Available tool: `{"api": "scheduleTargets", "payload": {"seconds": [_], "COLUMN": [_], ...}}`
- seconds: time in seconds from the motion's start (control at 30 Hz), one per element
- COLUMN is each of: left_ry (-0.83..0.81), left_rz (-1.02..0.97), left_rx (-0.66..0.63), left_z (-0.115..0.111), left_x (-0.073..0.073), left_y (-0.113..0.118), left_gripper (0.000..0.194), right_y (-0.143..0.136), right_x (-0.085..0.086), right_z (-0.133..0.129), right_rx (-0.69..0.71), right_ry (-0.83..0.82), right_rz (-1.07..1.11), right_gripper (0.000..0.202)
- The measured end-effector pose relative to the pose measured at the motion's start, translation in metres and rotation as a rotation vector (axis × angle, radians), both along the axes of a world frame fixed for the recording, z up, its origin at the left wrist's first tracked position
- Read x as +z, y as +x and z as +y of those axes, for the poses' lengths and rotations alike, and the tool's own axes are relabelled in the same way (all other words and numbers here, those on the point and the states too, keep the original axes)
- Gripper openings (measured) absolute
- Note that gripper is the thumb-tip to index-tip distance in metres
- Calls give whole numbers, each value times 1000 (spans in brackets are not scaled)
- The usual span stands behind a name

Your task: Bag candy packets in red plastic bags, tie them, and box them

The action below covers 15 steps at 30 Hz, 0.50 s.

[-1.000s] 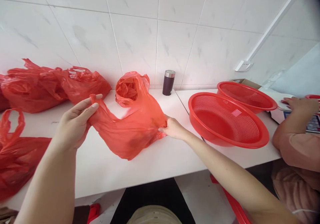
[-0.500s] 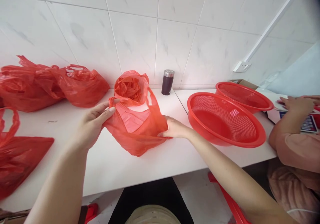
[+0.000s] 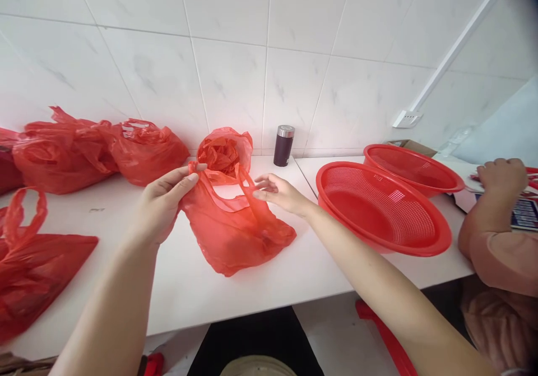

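Observation:
A red plastic bag (image 3: 235,238) lies on the white table in front of me, its handles raised toward the wall. My left hand (image 3: 170,196) pinches the bag's left handle between thumb and fingers. Beside the right handle is my right hand (image 3: 279,193), its fingers apart with the fingertips at the handle's edge; it does not grip the bag. Just behind stands an open red bag (image 3: 222,154) with crumpled red plastic inside.
Full red bags (image 3: 149,152) line the wall at left, and another bag (image 3: 37,275) lies nearer. A dark tumbler (image 3: 283,146) stands behind. Two red baskets (image 3: 437,238) are at right, beside a person's arm (image 3: 496,213) over a scale (image 3: 525,210).
My right hand has left the bag's right side and moved up to the right handle. The bag's opening has narrowed, and its front hangs flatter. The view has tilted up slightly.

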<state>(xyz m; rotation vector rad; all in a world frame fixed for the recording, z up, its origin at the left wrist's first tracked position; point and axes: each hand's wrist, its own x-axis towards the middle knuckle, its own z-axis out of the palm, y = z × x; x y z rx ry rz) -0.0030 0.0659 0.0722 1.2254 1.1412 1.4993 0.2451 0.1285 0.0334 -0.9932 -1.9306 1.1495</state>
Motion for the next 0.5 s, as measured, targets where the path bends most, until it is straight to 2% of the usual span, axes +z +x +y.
{"api": "scheduleTargets", "payload": {"seconds": [0.07,0.1,0.2,0.27,0.37,0.43,0.5], "left_ry": [37,56,87,113,139,132,144], "left_rz": [28,43,63,30,-54,-94,-126], "left_rx": [-22,-29,-15,23,95,117,133], "left_z": [2,2,3,3,6,9,12], "left_x": [8,12,26,34,43,47,51], "left_y": [5,7,6,3,-3,-5,-5], "left_gripper": [36,36,34,29,23,21,19], "right_y": [-20,-30,-43,-34,-6,9,16], "right_x": [9,12,26,45,83,106,124], "right_z": [0,2,10,16,17,12,4], "right_rx": [-76,-110,-165,-199,-185,-117,-81], "right_ry": [72,121,252,266,200,178,200], "right_rz": [-32,-108,-317,-172,268,363,361], "right_gripper": [50,46,17,12,21,23,20]}}
